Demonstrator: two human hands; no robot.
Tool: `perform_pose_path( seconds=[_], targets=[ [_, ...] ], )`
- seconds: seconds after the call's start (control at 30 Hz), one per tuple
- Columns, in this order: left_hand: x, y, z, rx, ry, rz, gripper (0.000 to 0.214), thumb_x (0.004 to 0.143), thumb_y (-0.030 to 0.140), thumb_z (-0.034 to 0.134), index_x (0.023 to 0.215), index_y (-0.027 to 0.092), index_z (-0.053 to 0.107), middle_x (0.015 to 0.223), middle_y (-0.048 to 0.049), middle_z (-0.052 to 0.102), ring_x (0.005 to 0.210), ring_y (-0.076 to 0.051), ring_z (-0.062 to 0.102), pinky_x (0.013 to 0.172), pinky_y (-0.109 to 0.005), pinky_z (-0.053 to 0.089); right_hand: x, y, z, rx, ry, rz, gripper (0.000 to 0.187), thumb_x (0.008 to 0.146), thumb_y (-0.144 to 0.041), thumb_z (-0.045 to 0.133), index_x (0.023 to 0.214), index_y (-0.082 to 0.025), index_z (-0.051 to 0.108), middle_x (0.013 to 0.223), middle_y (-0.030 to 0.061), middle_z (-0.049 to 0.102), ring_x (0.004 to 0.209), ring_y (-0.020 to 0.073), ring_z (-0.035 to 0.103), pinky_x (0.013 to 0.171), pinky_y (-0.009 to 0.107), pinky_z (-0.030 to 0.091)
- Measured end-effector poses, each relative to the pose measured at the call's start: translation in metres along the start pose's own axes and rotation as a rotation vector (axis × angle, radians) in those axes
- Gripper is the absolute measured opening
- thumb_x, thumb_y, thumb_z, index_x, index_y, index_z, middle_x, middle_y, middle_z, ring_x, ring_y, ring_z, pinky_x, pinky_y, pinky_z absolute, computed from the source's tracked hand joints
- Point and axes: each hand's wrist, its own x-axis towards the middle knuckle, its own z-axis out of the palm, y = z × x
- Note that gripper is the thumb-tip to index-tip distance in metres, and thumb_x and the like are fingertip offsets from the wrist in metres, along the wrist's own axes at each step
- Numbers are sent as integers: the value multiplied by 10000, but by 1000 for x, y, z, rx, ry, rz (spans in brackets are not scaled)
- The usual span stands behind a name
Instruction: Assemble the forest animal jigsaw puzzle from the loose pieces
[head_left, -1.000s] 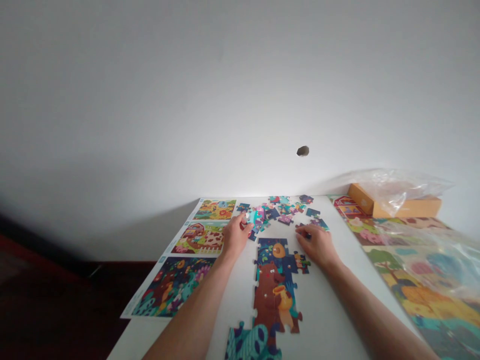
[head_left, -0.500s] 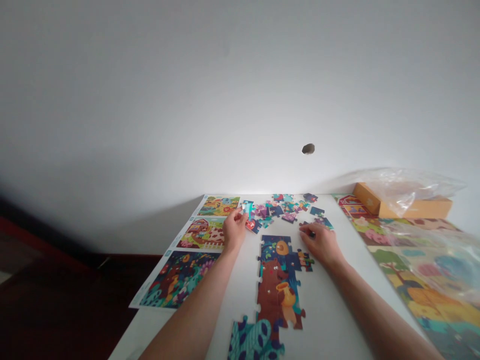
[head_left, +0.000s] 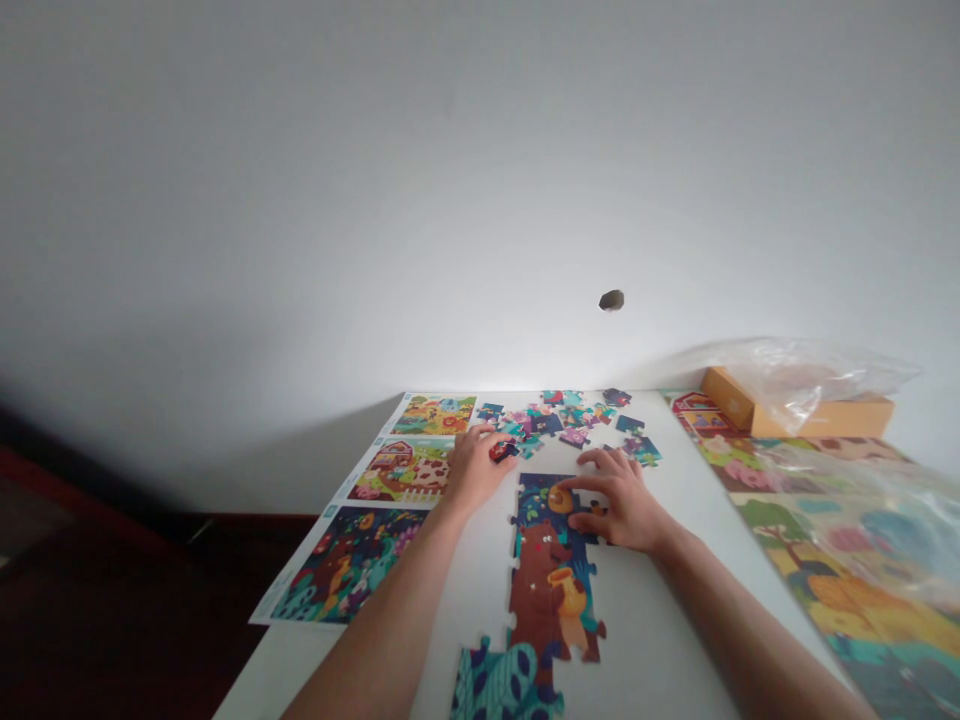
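My left hand (head_left: 481, 468) is at the near left of the loose pieces, with thumb and forefinger closed around a dark puzzle piece with red on it (head_left: 502, 450). Below and to the right, a partly joined puzzle (head_left: 536, 565) shows a brown bear with a yellow jar. Over its upper right edge lies my right hand (head_left: 621, 502), fingers spread and holding nothing visible. It covers most of the small piece that sticks out there. Several loose puzzle pieces (head_left: 546, 424) are scattered beyond both hands.
On the left lies a sheet with printed pictures (head_left: 352, 560). A yellow-orange box (head_left: 825, 418) with a clear plastic bag (head_left: 806, 375) on it stands at the back right. Colourful printed sheets (head_left: 780, 530) lie along the right, partly under plastic. The white wall (head_left: 480, 200) rises behind the table.
My left hand has let go of a teal piece and moved down to the red-marked one. My right hand has opened and shifted left, onto the joined puzzle's upper right edge.
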Motion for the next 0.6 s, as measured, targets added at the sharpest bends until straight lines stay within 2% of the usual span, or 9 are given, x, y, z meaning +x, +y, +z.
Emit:
perform_pose_path(
  seconds=[0.07,0.17,0.4,0.6],
  targets=[
    [-2,3,-1,150,-41,4,313,705,292,772,1015,312,735,1169,-41,621,1134,-281,524,956,-428,427,0,-1,-1,-9,-30,6,442,742,-629,669,1152,-465,663,1303,41,499,1186,316,412,973,494,307],
    [-2,3,-1,206,-53,-1,284,752,288,739,1035,296,723,1142,-50,625,1081,-261,563,900,-389,442,1,-1,-3,-11,-54,23,449,744,-612,674,1171,-474,651,1322,38,482,1200,317,395,985,493,295],
    [1,-4,2,119,-8,-32,413,746,293,746,1147,248,657,1113,-55,612,979,-210,605,862,-333,477,1,-2,-5,-4,-71,41,463,719,-545,716,1171,-459,659,1334,39,478,1200,323,384,995,490,282],
    [1,-8,5,55,55,-65,600,691,269,781,1258,273,585,1085,-52,566,938,-206,597,880,-370,498,1,0,-3,9,-58,33,445,715,-481,717,1157,-443,671,1314,42,492,1191,317,395,990,491,280]
  ],
)
